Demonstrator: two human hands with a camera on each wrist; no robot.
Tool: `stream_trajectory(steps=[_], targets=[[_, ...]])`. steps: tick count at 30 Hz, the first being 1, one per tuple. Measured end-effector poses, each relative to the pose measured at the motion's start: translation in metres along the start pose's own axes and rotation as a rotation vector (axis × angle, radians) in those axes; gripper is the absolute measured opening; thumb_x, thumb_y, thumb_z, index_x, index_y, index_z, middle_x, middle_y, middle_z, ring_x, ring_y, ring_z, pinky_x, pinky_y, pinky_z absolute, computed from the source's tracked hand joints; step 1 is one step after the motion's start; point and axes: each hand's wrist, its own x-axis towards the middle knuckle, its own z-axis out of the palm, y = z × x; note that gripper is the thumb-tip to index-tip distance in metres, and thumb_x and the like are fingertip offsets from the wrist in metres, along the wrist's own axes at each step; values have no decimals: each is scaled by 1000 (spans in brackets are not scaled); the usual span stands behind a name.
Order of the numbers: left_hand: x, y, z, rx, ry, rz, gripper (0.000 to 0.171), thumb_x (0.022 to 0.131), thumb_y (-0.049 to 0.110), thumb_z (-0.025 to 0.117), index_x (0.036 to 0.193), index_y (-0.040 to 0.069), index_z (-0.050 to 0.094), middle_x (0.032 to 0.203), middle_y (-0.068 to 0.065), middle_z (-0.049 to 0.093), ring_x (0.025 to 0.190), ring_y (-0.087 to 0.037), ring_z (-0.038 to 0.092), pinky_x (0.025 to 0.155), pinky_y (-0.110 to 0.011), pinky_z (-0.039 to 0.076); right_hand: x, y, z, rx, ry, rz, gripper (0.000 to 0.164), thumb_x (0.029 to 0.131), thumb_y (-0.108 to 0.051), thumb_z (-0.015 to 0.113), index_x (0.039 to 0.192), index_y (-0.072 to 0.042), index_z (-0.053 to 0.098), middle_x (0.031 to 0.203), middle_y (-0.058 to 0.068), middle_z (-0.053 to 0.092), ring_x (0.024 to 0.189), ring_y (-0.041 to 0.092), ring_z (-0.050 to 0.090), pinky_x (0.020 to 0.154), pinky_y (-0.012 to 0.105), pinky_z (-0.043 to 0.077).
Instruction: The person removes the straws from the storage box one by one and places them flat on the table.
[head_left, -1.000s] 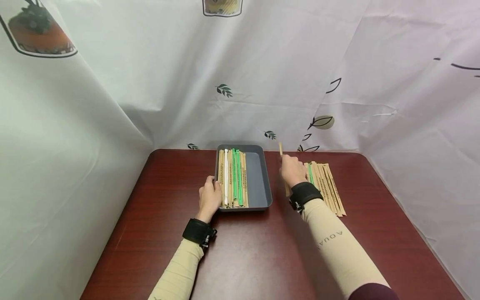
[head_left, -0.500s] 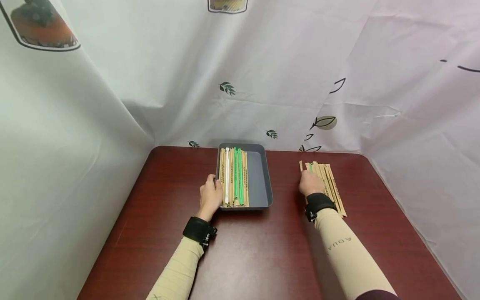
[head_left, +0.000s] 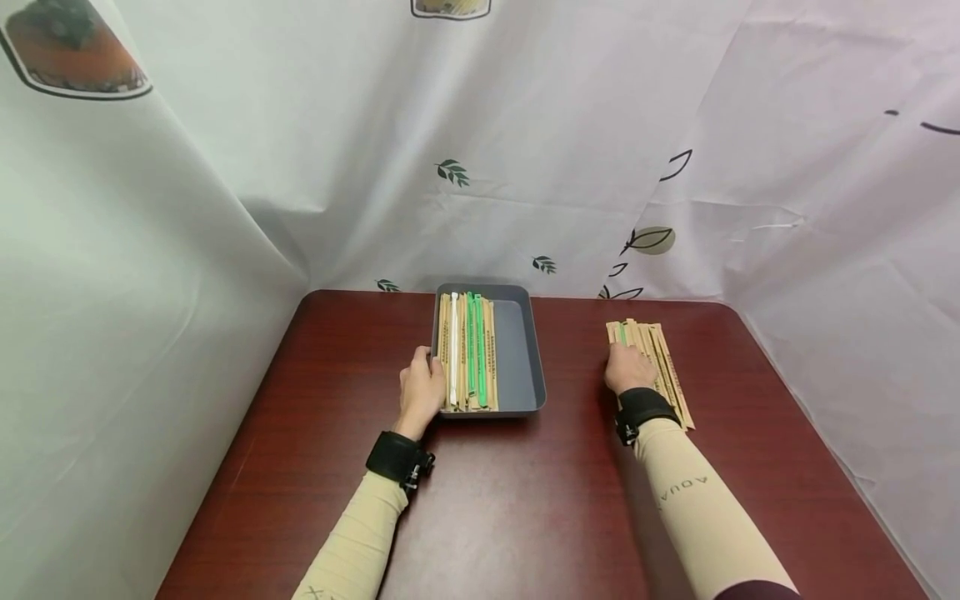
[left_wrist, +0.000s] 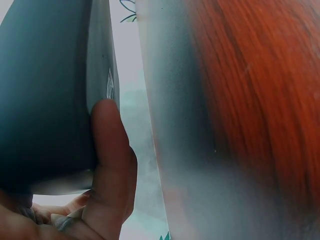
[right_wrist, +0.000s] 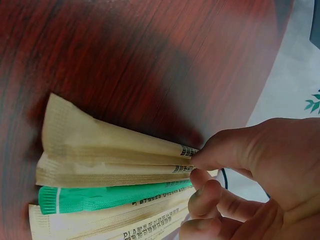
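Observation:
My left hand [head_left: 422, 390] grips the near left side of a grey tray [head_left: 519, 358]; in the left wrist view a finger lies along its dark outer wall [left_wrist: 45, 90]. Side by side in the tray's left part lie paper-wrapped straws, brown [head_left: 490, 358], white [head_left: 453, 350] and green [head_left: 471, 342]. My right hand [head_left: 628, 368] is at the left edge of a second row of wrapped straws [head_left: 663, 367]. There, in the right wrist view, thumb and index finger pinch a brown wrapped straw [right_wrist: 115, 137], beside a green one [right_wrist: 110, 197]. The hand hides part of this row.
Both groups are on a reddish-brown wooden table [head_left: 480, 492], and bare tabletop separates the tray from the right row. White printed cloth [head_left: 360, 167] hangs behind the table and along both sides.
My right hand has carried a brown wrapped straw rightward and down to the left edge of the right row, where it now lies alongside. The left hand and tray have stayed put.

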Motion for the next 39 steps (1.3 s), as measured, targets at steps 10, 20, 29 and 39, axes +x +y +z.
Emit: stream_trajectory(steps=[10,20,29,39], targets=[[1,0,-1,11,13,0,36,109,21,45,140,3,55,78,-13,61,65,-27,54,63,-39,41,-2,-1,0,1,23,-8,30,98,-5,45,116,4,68,114,37,63,100,52,66,75,67,52],[0,-1,0,12,18,0,36,109,22,46,140,5,55,86,-15,63,81,-32,60,70,-44,46,-4,-3,-3,15,27,-28,29,98,-5,48,118,2,68,112,35,63,99,53,65,75,67,51],[0,0,-1,8,20,10,36,109,21,45,141,4,54,70,-9,57,62,-25,54,62,-38,41,-3,-34,-22,114,140,-160,38,97,-16,65,132,0,63,117,28,66,102,46,65,75,59,52],[-2,4,0,1,5,10,38,110,22,44,143,5,53,68,-9,55,56,-23,49,59,-36,38,-14,-103,-38,209,163,-232,39,99,-25,66,135,-11,63,123,18,66,81,37,65,65,50,50]])
